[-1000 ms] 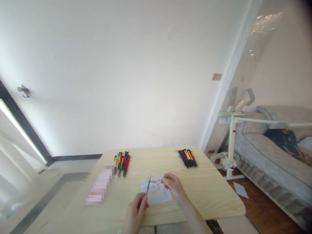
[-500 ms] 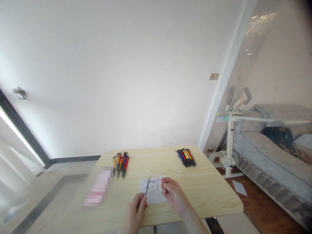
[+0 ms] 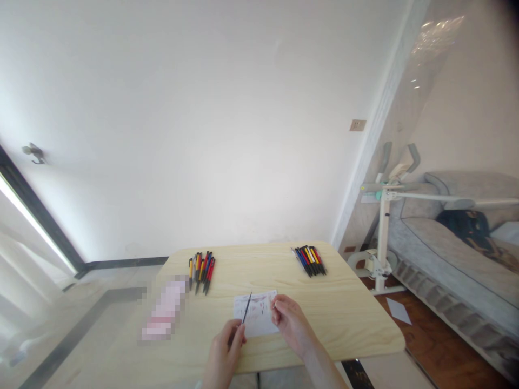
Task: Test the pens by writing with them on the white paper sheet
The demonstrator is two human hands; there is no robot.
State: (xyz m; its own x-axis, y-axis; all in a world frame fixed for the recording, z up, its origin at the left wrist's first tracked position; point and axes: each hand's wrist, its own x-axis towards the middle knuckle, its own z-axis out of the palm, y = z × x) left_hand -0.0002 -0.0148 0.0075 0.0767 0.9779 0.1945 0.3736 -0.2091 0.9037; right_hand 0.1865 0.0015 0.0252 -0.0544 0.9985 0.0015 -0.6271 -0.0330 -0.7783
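Observation:
My left hand (image 3: pixel 227 348) is closed on a thin dark pen (image 3: pixel 246 308) that points up and away over a white paper slip (image 3: pixel 256 314) marked with red scribbles. My right hand (image 3: pixel 288 323) rests with curled fingers on the slip's right edge and pins it to the light wooden table (image 3: pixel 348 324). One bunch of coloured pens (image 3: pixel 201 266) lies at the back left of the table. A second bunch of coloured pens (image 3: pixel 308 260) lies at the back right.
A pink blurred patch (image 3: pixel 164 310) lies on the table's left part. To the right stand a white floor stand (image 3: pixel 383 227) and a grey sofa (image 3: pixel 454 237). A white sheet (image 3: pixel 398 310) lies on the wooden floor. A white wall rises behind the table.
Both hands stay on the pen and slip with only a slight shift. The view has drifted a little.

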